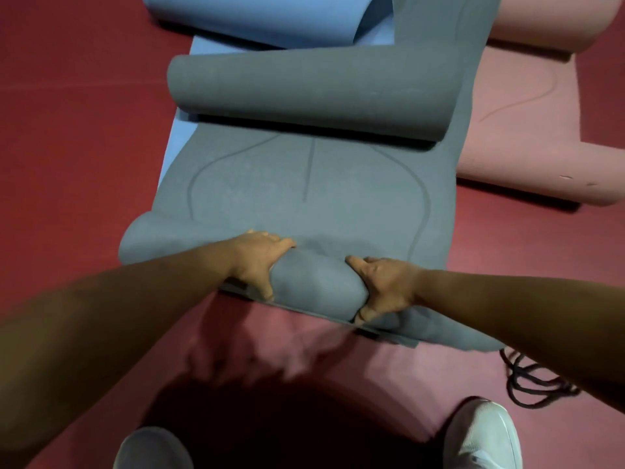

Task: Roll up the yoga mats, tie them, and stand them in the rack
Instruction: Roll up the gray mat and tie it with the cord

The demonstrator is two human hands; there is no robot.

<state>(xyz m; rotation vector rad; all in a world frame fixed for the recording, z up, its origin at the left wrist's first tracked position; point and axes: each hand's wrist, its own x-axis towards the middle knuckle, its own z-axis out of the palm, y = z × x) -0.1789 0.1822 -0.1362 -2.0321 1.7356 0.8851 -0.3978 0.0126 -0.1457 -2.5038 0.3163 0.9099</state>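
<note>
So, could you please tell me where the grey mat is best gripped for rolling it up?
Probably its near rolled end, from the near side, as the left hand and right hand do: fingers over, thumbs behind. It lies across the grey mat, so two spread grips should roll it evenly.

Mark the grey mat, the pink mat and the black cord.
grey mat (304, 191): head view, flat middle between its two rolled ends.
pink mat (527, 106): head view, flat stretch.
black cord (537, 380): head view, tangled loops.

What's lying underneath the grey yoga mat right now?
A light blue mat peeks out left of the grey mat and past its far roll. How far it runs beneath is covered; the near end sits over the red floor.
</note>
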